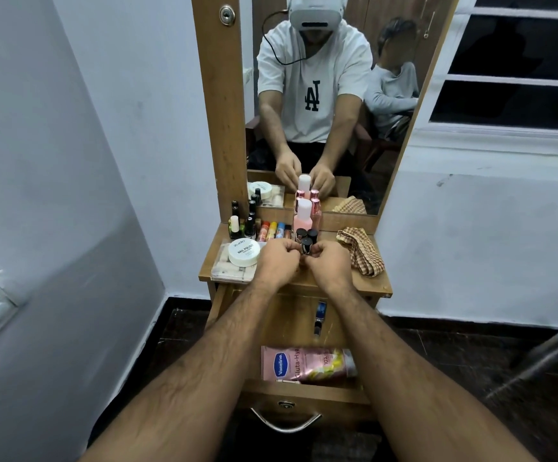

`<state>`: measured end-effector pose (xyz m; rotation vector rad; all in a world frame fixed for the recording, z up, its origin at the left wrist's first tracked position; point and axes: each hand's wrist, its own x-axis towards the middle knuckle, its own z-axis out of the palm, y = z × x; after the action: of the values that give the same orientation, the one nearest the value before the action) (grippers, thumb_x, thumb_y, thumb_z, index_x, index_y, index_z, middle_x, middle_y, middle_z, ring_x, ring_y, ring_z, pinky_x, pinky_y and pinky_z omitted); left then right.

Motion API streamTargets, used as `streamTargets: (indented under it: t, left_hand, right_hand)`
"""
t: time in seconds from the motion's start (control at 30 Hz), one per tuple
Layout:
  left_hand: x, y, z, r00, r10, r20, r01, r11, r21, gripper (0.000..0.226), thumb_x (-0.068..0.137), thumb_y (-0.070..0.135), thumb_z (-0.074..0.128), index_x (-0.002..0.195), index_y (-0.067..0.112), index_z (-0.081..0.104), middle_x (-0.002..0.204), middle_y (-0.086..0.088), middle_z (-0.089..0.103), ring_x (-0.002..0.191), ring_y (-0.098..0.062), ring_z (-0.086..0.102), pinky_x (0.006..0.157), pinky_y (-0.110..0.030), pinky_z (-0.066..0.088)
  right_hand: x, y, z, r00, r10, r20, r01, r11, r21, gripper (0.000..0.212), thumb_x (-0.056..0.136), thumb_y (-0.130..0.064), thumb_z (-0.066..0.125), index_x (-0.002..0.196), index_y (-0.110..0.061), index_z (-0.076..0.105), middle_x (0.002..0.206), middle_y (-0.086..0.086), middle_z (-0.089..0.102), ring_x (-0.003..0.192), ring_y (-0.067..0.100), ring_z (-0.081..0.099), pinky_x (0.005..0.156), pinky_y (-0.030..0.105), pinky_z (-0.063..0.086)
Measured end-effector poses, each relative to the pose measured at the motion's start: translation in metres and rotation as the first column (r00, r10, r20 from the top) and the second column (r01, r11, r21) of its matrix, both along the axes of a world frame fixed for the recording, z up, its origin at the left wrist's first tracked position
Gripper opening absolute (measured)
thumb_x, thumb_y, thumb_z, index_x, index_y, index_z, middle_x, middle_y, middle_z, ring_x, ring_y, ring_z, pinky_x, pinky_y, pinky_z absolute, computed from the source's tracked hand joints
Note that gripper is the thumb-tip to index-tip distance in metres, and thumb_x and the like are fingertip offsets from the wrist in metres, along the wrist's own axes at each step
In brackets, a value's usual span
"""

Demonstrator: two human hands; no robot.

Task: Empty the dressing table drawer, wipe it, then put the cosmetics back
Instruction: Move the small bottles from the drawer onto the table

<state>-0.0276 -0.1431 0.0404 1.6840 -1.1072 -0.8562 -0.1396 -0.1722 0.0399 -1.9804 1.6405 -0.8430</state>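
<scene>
Both hands meet over the dressing table top. The left hand and right hand have their fingers curled in around a small dark-capped nail polish bottle, pinching it between them from either side as it stands just in front of two more dark-capped bottles. Behind those stands a pink bottle with a white cap. To the left lie a white nail polish remover tub on a clear plastic box, a row of lip balm sticks and several black-capped polish bottles. A checked cloth lies bunched to the right. Below, the open drawer holds a pink Vaseline lotion tube and a small blue item.
</scene>
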Motion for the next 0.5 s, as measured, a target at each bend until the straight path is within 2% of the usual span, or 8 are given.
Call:
streamTargets:
  t: [0.07,0.2,0.37,0.5]
  left_hand:
    - [0.0004,-0.0028,-0.0024,1.0,0.013,0.004,-0.013,1.0,0.003,0.024,0.086,0.007,0.058,0.08,0.026,0.071,0.095,0.0,0.073,0.094,-0.019,0.069,0.083,-0.043,0.059]
    - [0.0025,-0.0041,-0.002,1.0,0.009,0.009,-0.009,1.0,0.011,0.025,0.086,0.005,0.055,0.084,0.025,0.071,0.096,-0.001,0.072,0.096,-0.02,0.068,0.084,-0.043,0.058]
    - [0.0043,-0.0057,-0.0039,0.999,0.02,0.046,-0.02,1.0,0.003,0.029,0.087,0.005,0.055,0.107,0.013,0.073,0.103,-0.003,0.072,0.099,-0.019,0.067,0.087,-0.042,0.058]
    - [0.0029,-0.0034,-0.0038,0.998,0.025,0.055,-0.024,1.0,-0.011,0.028,0.087,0.004,0.055,0.106,0.013,0.074,0.102,-0.002,0.073,0.099,-0.018,0.067,0.086,-0.042,0.058]
  right_hand:
    - [0.0038,-0.0025,-0.002,1.0,-0.007,-0.006,0.007,1.0,0.001,0.01,0.085,-0.017,0.075,0.092,-0.011,0.075,0.086,0.001,0.071,0.081,0.014,0.064,0.075,0.03,0.056]
    - [0.0073,-0.0073,-0.0052,1.0,-0.015,-0.001,0.015,1.0,0.02,0.01,0.085,-0.019,0.076,0.092,-0.013,0.076,0.086,0.0,0.072,0.079,0.011,0.064,0.074,0.03,0.057]
    - [0.0068,-0.0088,-0.0047,1.0,-0.013,0.011,0.012,0.999,0.041,0.012,0.086,-0.017,0.074,0.097,-0.012,0.077,0.091,0.001,0.074,0.081,0.012,0.065,0.072,0.026,0.055]
    - [0.0061,-0.0076,-0.0028,1.0,-0.01,0.015,0.009,0.999,0.052,0.013,0.087,-0.018,0.074,0.098,-0.012,0.076,0.09,0.001,0.073,0.08,0.011,0.064,0.069,0.024,0.052]
